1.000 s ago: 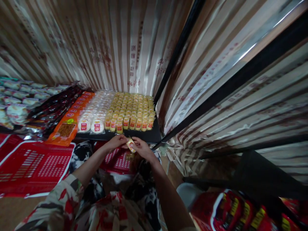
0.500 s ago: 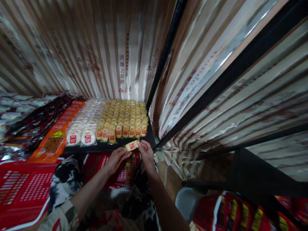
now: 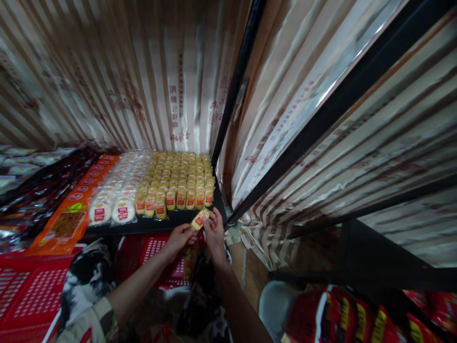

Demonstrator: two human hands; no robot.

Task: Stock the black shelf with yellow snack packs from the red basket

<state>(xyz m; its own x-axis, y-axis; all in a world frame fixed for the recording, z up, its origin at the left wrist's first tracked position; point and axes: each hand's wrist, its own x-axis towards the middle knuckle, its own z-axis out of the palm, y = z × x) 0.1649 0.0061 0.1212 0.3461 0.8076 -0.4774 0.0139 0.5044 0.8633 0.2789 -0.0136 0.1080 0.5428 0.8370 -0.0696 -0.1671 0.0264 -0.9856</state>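
Observation:
Both my hands meet just below the front edge of a dark shelf [image 3: 171,220]. Between them is a small yellow snack packet [image 3: 200,218] with a red label, tilted. My right hand [image 3: 215,233] pinches its right end. My left hand [image 3: 180,237] has fingers curled under its left end. Directly above, on the shelf, stand many rows of the same yellow packets [image 3: 178,178]. Left of those lie round white packets [image 3: 114,202] with red labels.
Orange flat packets [image 3: 67,214] and dark packets [image 3: 39,186] lie further left. Red plastic baskets [image 3: 24,295] stand below the shelf. A striped foil wall and a black upright [image 3: 235,100] rise behind. Red bags [image 3: 350,319] sit at the lower right.
The view has shifted, so the shelf sits lower and further left in the picture. The yellow packet has tilted from lying level to slanting up to the right, still between both hands.

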